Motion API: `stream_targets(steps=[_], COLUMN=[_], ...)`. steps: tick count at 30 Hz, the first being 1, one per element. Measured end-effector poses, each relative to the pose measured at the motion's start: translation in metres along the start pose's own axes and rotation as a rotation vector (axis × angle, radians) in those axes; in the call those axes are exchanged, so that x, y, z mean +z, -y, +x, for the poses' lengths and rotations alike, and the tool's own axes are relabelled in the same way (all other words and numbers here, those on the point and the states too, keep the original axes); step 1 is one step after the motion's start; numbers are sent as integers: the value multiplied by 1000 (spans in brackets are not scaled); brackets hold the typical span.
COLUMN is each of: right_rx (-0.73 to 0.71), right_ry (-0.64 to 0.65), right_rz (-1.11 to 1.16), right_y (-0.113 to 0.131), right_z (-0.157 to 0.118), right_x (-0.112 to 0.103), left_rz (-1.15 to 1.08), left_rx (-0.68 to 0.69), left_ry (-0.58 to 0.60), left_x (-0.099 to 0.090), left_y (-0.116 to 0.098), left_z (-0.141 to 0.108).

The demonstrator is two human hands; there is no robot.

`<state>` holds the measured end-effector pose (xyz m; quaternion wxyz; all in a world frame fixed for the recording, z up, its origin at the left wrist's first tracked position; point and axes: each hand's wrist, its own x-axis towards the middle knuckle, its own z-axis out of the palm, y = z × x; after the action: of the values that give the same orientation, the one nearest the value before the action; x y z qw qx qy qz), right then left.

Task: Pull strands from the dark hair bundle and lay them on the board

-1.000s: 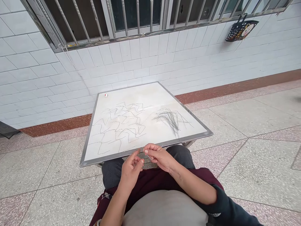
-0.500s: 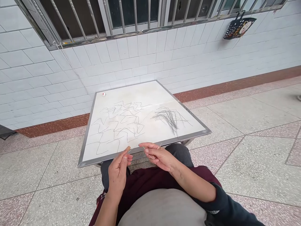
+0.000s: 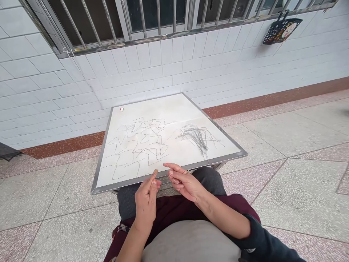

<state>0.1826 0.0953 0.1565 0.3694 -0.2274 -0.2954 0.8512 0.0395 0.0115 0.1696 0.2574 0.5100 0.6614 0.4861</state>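
Over the near edge of a white table (image 3: 152,103) with a grey metal rim, my two hands are close together. My right hand (image 3: 185,182) pinches a thin bent wire (image 3: 176,181) between thumb and fingers, its index finger stretched out to the left. My left hand (image 3: 147,198) has thumb and index finger closed, with a brownish wrap on the index fingertip. Whatever lies in that pinch is too fine to make out. Several zigzag-bent wires (image 3: 148,153) are spread over the table's left part. A dense bundle of straighter dark wires (image 3: 200,140) lies on the right.
A small white and red item (image 3: 121,109) sits at the far left table corner. Behind the table is a white tiled wall (image 3: 149,69) with a barred window (image 3: 158,16). A patterned bag (image 3: 282,31) hangs at the right. My knees are under the table's near edge.
My left hand has moved right and slightly up, closer to my right hand. My right hand keeps its pinch on the wire and has shifted only a little.
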Motion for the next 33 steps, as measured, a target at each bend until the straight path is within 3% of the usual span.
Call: stream_targets(steps=[15,21,27,33], right_rx=[-12,21,15,79], right_ry=[-18,34,-11,-38], right_rz=[-31,-21,-140,-216], right_y=[0,-2,-13,-27], right_z=[-2,-8,0,13], right_x=[-1,-2,1,12], left_rz=[-279,-443,-472,-539], left_rx=[-107,-145,-153,-243], left_ry=[18,16,56,-109], left_x=[-5,-30,-56,-68], left_y=[2,16,23,39], left_z=[4,11,12,14])
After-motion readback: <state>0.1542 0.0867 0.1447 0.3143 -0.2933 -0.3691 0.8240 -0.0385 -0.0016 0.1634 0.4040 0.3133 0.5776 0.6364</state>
